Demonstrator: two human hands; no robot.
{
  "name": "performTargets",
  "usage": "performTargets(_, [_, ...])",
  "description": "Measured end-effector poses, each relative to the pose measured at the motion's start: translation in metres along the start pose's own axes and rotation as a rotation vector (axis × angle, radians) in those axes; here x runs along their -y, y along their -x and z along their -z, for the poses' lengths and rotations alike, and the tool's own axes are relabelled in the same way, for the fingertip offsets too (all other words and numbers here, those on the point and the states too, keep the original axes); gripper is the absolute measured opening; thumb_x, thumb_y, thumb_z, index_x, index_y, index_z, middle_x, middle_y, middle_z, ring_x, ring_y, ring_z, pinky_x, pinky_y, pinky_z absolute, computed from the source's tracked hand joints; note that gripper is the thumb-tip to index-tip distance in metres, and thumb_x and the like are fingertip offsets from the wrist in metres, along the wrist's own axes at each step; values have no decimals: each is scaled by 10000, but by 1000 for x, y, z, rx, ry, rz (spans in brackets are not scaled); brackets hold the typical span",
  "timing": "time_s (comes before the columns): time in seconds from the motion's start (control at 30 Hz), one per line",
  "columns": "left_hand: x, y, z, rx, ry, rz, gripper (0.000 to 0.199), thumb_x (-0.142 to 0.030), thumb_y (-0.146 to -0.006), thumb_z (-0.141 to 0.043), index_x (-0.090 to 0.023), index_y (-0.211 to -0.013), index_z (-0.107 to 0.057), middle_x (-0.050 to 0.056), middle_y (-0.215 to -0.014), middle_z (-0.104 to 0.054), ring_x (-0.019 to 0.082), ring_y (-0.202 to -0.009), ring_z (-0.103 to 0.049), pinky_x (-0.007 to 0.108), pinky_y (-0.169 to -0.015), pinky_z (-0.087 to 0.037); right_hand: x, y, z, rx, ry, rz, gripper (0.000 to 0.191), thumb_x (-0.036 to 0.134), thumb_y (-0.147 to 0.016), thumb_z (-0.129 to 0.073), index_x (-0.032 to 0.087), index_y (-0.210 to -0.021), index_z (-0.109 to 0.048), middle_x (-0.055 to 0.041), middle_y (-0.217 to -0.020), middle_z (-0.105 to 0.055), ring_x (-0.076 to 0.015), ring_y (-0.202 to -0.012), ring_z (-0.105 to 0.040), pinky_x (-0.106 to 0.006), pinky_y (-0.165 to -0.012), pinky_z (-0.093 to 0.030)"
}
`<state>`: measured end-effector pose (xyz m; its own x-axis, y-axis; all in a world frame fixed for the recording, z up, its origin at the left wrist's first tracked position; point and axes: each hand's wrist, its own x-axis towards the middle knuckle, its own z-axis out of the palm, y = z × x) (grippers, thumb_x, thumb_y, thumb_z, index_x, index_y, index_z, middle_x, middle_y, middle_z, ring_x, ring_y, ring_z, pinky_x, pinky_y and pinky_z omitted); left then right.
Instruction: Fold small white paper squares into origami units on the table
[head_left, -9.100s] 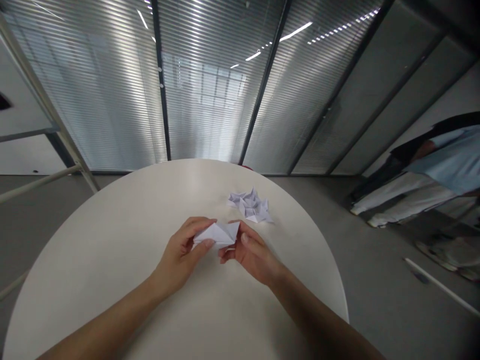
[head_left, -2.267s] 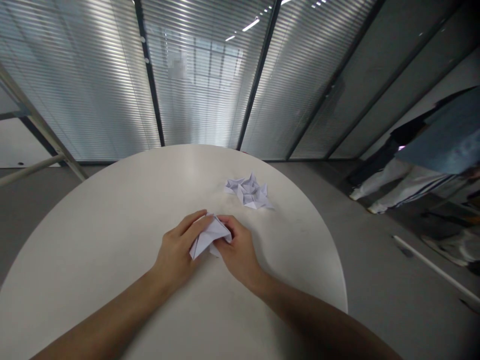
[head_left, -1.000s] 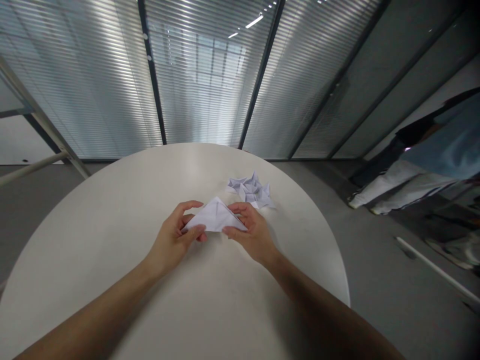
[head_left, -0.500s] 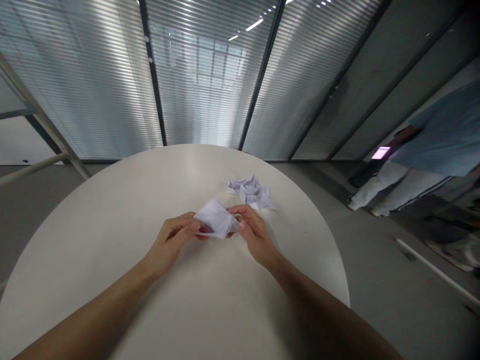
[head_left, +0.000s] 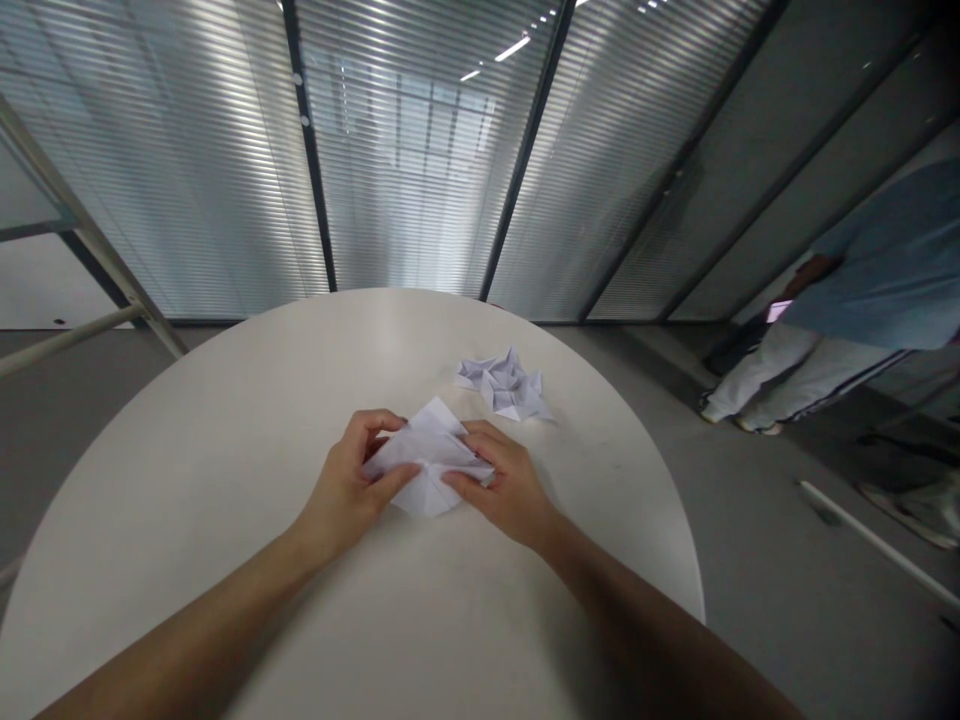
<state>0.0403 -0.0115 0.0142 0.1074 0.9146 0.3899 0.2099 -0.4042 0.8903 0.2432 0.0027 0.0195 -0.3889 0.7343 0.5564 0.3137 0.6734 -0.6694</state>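
Between my two hands is a folded white paper (head_left: 431, 450), its creased flaps spread and a pointed corner facing away from me. My left hand (head_left: 352, 480) grips its left side, thumb on top near the middle and fingers at the far left edge. On the right side, my right hand (head_left: 506, 480) pinches the paper, thumb near the centre fold and fingers along the right edge. Beyond my right hand, a second folded paper piece (head_left: 504, 385) with several raised points lies on the table.
The round white table (head_left: 262, 400) fills the foreground. Glass panels with blinds (head_left: 420, 150) stand behind it, and a metal frame (head_left: 97, 240) is at the left. To the right, a person in a blue top (head_left: 892, 270) stands holding a lit phone (head_left: 778, 311).
The paper has opened from a compact folded square into a wider shape with spread flaps. Both thumbs have moved onto its near, middle part.
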Motion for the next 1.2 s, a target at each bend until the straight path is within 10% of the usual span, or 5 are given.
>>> performTargets(0.3, [1, -1, 7, -60, -434, -400, 676, -223, -765, -693, -258, -1357, -369, 123, -1314, -443, 242, -1124, -511, 380, -885, -494, 3, 2, 2, -119, -7, 36, 201, 91, -777, -625, 247, -877, -704, -62, -1189, -590, -192, -1087, -575, -324, -890, -484])
performTargets(0.43, [0, -2, 9, 22, -585, -575, 404, -211, -779, -678, -264, -1164, -569, 90, -1366, -442, 284, -1262, -404, 470, -1025, -377, 4, 2, 2, -74, -23, 71, 202, 94, -788, -635, 253, -886, -710, -61, -1205, -569, -186, -1082, -566, -342, -907, -473])
performTargets(0.67, [-1, -3, 10, 112, -430, -418, 118, -222, -839, -602, -219, -910, -696, 61, -1074, -677, 253, -1157, -519, 404, -965, -410, 9, 1, 3, -148, -15, 11, 78, 200, -812, -627, 234, -821, -697, -44, -1030, -667, -194, -998, -601, -345, -855, -478])
performTargets(0.87, [-8, -1, 2, 210, 84, 199, 252, -377, -824, -613, -134, -768, -646, 5, -657, -640, 138, -601, -579, 242, -560, -445, 8, 2, -8, -259, -233, -465, 146, 328, -756, -678, 193, -783, -632, 50, -577, -545, -92, -468, -479, -202, -409, -387])
performTargets(1.2, [4, -5, -8, -40, 515, 369, 278, -336, -793, -657, -122, -964, -610, 71, -894, -688, 179, -786, -625, 323, -769, -491, 4, 3, -21, -78, -741, -345, 587, 372, -691, -696, 256, -1224, -479, -60, -1028, -636, -186, -778, -630, -305, -611, -555])
